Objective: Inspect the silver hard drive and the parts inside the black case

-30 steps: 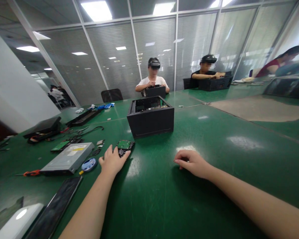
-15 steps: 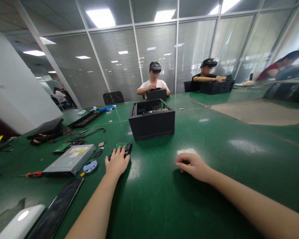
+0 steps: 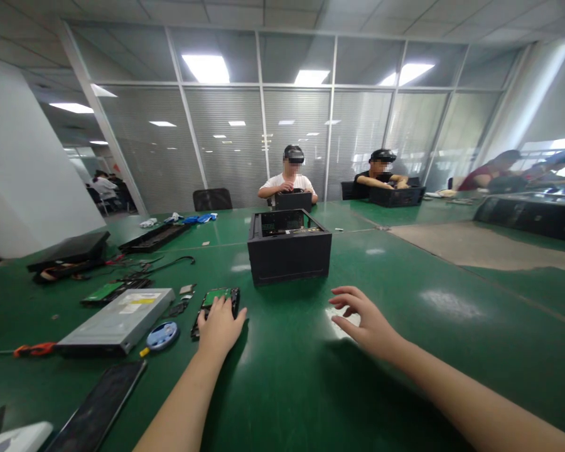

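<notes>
My left hand [image 3: 222, 323] is over the near right part of a hard drive [image 3: 215, 296] with a green circuit board, its fingers spread and partly hiding it. Whether the fingertips touch the drive I cannot tell. To the right, my right hand [image 3: 361, 317] hovers above the green table with curved fingers apart and nothing in them. Beyond and between both hands stands a black computer case [image 3: 289, 257], open at the top, with some parts visible inside.
Left of the drive lie a blue round tape measure [image 3: 162, 336], a silver optical drive [image 3: 117, 320], an orange-handled screwdriver [image 3: 35, 349] and a dark flat panel [image 3: 98, 408]. Cables and a black tray [image 3: 155, 237] are farther back. Across the table [image 3: 405, 389], co-workers handle other cases.
My right hand has opened from a loose curl, its fingers now spread. The left hand shows more of the hard drive. The view has tilted up.
</notes>
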### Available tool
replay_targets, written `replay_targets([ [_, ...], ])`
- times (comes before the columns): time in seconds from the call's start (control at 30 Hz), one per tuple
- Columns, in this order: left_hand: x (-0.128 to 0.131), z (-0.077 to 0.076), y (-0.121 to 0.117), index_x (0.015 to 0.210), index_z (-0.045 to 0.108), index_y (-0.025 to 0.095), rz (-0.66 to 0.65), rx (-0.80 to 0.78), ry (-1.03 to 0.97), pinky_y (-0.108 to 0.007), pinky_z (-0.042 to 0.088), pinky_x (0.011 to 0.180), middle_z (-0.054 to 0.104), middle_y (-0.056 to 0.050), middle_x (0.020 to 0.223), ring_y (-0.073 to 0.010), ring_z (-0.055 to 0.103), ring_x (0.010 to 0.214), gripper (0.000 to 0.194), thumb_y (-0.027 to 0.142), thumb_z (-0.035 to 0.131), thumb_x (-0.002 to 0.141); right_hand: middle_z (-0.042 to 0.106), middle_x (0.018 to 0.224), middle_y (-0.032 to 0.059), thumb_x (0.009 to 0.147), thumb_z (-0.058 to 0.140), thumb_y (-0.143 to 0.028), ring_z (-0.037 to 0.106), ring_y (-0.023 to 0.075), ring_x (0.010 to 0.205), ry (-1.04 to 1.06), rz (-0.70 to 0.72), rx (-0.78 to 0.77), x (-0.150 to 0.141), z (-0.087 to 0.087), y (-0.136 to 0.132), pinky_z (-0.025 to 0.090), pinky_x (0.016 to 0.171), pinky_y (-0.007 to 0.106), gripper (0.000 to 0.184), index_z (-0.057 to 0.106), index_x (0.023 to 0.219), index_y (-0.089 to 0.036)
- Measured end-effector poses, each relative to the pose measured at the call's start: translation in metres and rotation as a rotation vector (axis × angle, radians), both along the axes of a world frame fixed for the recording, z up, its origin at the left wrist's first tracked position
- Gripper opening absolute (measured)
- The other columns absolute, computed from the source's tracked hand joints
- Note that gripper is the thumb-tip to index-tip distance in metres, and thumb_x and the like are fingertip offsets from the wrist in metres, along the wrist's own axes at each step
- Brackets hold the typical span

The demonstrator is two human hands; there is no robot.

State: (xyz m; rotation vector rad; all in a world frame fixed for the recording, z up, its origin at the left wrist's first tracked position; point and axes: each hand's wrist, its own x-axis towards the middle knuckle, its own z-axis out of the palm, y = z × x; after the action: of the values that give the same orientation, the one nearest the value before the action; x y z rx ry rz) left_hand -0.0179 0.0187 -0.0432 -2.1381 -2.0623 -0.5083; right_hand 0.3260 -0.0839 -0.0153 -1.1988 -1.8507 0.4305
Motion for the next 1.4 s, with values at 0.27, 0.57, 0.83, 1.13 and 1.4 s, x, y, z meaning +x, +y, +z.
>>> replay_targets([
  [0.27, 0.008, 0.003, -0.005, 0.111, 0.067, 0.021, -0.152, 0.053, -0.020, -0.052, 0.033, 0.109, 0.056, -0.013, 0.139, -0.0281, 0.050, 0.130, 0.036, 0.037, 0.050, 0.084, 0.055, 0.126, 0.0152, 0.083, 0.064, -0.040, 0.052, 0.0305, 0.118, -0.386, -0.189, 0.336, -0.025, 0.053, 0.107, 0.043, 0.102, 0.048, 0.045, 0.059, 0.122, -0.019],
  [0.57, 0.002, 0.005, -0.002, 0.089, 0.071, 0.023, -0.134, 0.101, -0.074, -0.047, 0.044, 0.095, 0.067, -0.009, 0.124, -0.0272, 0.059, 0.117, 0.023, 0.032, 0.050, 0.085, 0.058, 0.117, 0.0192, 0.084, 0.057, -0.062, 0.051, 0.0340, 0.110, -0.634, -0.404, 0.402, -0.033, 0.074, 0.209, 0.040, 0.094, 0.048, 0.056, 0.061, 0.114, -0.015],
  [0.83, 0.001, 0.002, 0.000, 0.096, 0.067, 0.024, -0.123, 0.136, -0.120, -0.045, 0.044, 0.091, 0.071, -0.008, 0.114, -0.0278, 0.062, 0.110, 0.022, 0.031, 0.051, 0.084, 0.059, 0.103, 0.0170, 0.083, 0.055, -0.067, 0.051, 0.0332, 0.101, -0.607, -0.440, 0.424, -0.028, 0.066, 0.215, 0.042, 0.089, 0.047, 0.056, 0.062, 0.103, -0.015],
  [1.13, 0.004, 0.011, -0.005, 0.110, 0.061, 0.022, -0.109, 0.250, -0.170, -0.043, 0.041, 0.097, 0.069, -0.009, 0.118, -0.0257, 0.061, 0.113, 0.028, 0.029, 0.047, 0.087, 0.060, 0.101, 0.0142, 0.082, 0.059, -0.063, 0.052, 0.0316, 0.099, -0.575, -0.385, 0.436, -0.015, 0.067, 0.141, 0.043, 0.089, 0.047, 0.051, 0.062, 0.105, -0.017],
  [1.4, 0.002, 0.009, -0.001, 0.110, 0.063, 0.021, -0.102, 0.256, -0.159, -0.040, 0.042, 0.096, 0.070, -0.009, 0.115, -0.0258, 0.062, 0.110, 0.030, 0.030, 0.048, 0.086, 0.063, 0.107, 0.0127, 0.079, 0.067, -0.057, 0.055, 0.0309, 0.099, -0.535, -0.352, 0.443, 0.002, 0.069, 0.015, 0.046, 0.086, 0.048, 0.045, 0.061, 0.105, -0.020],
])
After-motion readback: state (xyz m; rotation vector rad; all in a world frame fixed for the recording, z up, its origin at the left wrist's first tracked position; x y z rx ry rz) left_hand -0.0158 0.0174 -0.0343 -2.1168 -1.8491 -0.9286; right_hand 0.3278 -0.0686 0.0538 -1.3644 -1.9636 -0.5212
